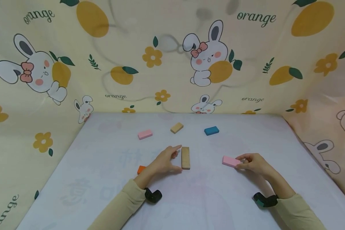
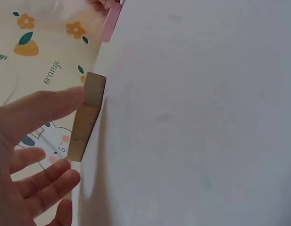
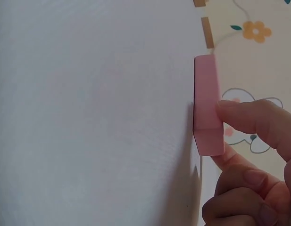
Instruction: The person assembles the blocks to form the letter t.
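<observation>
A plain wooden block lies lengthwise near the middle of the table. My left hand is at its left side, thumb by the near end and forefinger by the far end, fingers spread and not closed round it. In the left wrist view the thumb overlaps the wooden block's edge; whether it touches cannot be told. To the right, my right hand pinches the right end of a pink block between thumb and forefinger. In the right wrist view this pink block is close to the table surface.
Farther back lie another pink block, a second wooden block and a blue block. An orange block is partly hidden by my left forearm. A patterned cloth rises behind the white table.
</observation>
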A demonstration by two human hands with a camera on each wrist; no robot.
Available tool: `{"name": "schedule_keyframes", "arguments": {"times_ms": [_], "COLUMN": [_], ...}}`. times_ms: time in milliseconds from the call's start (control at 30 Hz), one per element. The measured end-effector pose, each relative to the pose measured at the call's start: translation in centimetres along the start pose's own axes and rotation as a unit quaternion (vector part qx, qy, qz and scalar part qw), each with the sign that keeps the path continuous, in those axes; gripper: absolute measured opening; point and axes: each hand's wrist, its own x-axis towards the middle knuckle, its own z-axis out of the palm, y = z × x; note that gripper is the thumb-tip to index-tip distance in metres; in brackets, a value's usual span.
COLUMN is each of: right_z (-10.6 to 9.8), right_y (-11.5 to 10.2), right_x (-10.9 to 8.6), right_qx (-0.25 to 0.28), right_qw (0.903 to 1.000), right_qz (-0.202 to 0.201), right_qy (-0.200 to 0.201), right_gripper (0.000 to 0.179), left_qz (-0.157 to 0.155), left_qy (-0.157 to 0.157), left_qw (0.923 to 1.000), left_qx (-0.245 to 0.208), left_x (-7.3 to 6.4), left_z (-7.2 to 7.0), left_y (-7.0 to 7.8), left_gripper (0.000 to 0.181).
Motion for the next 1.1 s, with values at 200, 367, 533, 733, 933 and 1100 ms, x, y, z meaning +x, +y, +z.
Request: {"name": "schedule_keyframes", "arguments": {"times_ms": [200, 367, 533, 733, 933, 1100], "right_z": [0.0, 0.0, 0.0, 0.1, 0.1, 0.0], "right_y": [0.0, -0.2, -0.1, 0.2, 0.4, 0.3], "right_x": [-0.1, -0.3, -0.2, 0.0, 0.1, 0.1], "right_qx": [0.005, 0.000, 0.004, 0.008, 0.001, -0.002], "right_qw": [0.9999, 0.9998, 0.9996, 0.9995, 0.9996, 0.9999], "right_qz": [-0.004, -0.015, -0.023, -0.028, -0.024, -0.005], "right_qy": [-0.009, -0.011, -0.014, -0.014, -0.013, -0.010], "right_gripper": [0.051, 0.050, 0.052, 0.053, 0.054, 0.056], "left_qz": [0.005, 0.022, 0.043, 0.053, 0.048, 0.033], "left_qy": [-0.031, -0.065, -0.094, -0.132, -0.144, -0.147], "left_qw": [0.9969, 0.9880, 0.9776, 0.9698, 0.9689, 0.9671], "left_qx": [0.072, 0.138, 0.183, 0.198, 0.195, 0.204], "left_x": [-1.3, -2.1, -2.6, -2.4, -2.2, -2.2], "left_z": [-0.4, -0.6, -0.3, 0.2, 0.4, 0.5], "left_y": [0.8, 1.7, 2.5, 2.4, 2.3, 2.5], "left_gripper": [0.070, 0.066, 0.068, 0.071, 0.069, 0.068]}}
